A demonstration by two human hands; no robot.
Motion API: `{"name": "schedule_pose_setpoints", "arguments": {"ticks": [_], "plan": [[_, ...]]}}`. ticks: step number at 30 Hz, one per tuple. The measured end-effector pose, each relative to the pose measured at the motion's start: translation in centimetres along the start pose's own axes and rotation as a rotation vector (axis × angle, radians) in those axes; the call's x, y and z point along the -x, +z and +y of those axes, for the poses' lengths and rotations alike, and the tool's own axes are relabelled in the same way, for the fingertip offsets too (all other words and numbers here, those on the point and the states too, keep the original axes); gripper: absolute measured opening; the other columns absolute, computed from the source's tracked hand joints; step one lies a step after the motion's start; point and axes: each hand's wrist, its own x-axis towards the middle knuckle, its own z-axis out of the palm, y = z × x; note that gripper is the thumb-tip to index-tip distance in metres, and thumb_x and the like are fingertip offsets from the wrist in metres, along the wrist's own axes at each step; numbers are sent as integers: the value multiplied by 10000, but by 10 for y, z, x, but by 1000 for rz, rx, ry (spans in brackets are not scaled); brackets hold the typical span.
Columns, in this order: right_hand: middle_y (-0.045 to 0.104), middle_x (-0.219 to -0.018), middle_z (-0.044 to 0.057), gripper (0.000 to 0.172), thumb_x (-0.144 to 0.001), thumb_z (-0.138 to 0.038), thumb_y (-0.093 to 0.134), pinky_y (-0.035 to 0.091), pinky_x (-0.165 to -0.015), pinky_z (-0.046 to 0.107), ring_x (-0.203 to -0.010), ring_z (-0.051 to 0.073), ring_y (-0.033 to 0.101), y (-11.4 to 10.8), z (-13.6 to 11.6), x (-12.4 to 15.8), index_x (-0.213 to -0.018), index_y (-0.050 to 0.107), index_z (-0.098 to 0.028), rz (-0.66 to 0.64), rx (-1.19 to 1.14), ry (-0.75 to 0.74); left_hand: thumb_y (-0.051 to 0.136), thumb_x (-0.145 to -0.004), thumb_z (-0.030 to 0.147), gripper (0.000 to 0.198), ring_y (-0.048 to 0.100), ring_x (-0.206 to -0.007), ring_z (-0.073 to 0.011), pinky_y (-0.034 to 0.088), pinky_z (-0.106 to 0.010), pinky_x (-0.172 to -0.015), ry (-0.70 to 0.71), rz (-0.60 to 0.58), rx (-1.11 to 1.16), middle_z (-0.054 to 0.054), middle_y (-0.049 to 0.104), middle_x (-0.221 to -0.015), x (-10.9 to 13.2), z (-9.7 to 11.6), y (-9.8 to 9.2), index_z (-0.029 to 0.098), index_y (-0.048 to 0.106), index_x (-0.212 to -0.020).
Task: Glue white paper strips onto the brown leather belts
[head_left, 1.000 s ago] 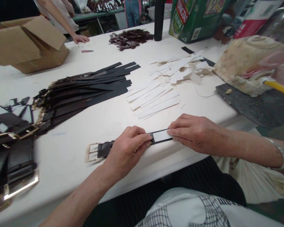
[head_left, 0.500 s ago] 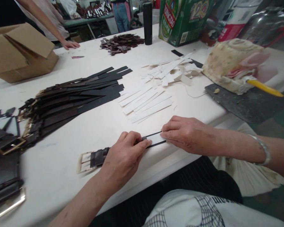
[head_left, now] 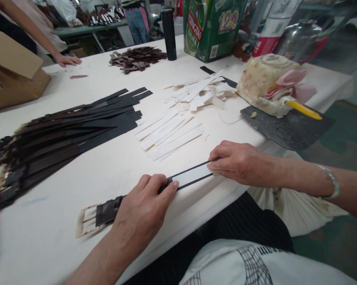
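A belt [head_left: 137, 200] lies flat along the near edge of the white table [head_left: 48, 241], running from lower left toward the centre, its metal buckle [head_left: 86, 220] at the left end. The left hand [head_left: 143, 209] rests on top of it, fingers pressed together and slightly curved, the fingertips on the dark strip just short of its white-backed stretch. The buckle sticks out beyond the heel of that hand. The right hand [head_left: 240, 164] lies at the strip's far end, its fingers close together, with the fingertips pressing on the end. Neither hand pinches the belt.

White paper strips [head_left: 169, 132] lie above the belt at centre, and a stack of dark belts [head_left: 68, 140] fans out at left. A co-worker's hand [head_left: 65, 60] rests on the table at upper left, near a cardboard box [head_left: 9, 73].
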Motion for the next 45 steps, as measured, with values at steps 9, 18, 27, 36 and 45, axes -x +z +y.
{"name": "schedule_pose_setpoints", "arguments": {"ticks": [9,18,27,36,45], "plan": [[645,-1021,90,183,-1000,-208,535,461,-775,314,-916,192,560,-6,31,31,-1030,714,-182,53,-37,2,434,-877,-2,390,547,-918,-234,524,-376,-739,170,-20,-57,-79,635,-1251,1,-4,2,123,604,-1205],[676,-1055,100,135,-990,-174,561,497,-827,331,-952,188,589,9,42,47,-1044,684,-157,250,-59,-57,418,-883,17,371,562,-915,-243,524,-376,-733,189,9,-82,-64,661,-1221,0,-7,5,142,611,-1175],[680,-1067,107,146,-979,-144,536,517,-839,368,-951,204,600,20,37,53,-1013,677,-162,319,126,-11,454,-860,22,372,576,-936,-261,536,-382,-742,156,28,-165,-90,654,-1217,2,-1,6,150,626,-1163],[672,-1036,151,187,-964,-108,506,544,-883,432,-1003,251,615,19,17,57,-1042,674,-127,548,312,237,466,-821,-6,390,582,-901,-257,548,-384,-704,117,51,-234,-101,658,-1158,0,9,4,135,643,-1139],[661,-1155,153,282,-969,-308,544,511,-975,468,-1096,284,585,73,-61,-16,-1139,630,-101,430,136,-21,448,-863,26,360,562,-924,-242,537,-379,-826,120,74,-147,-110,654,-1157,3,5,8,133,635,-1152]]}}
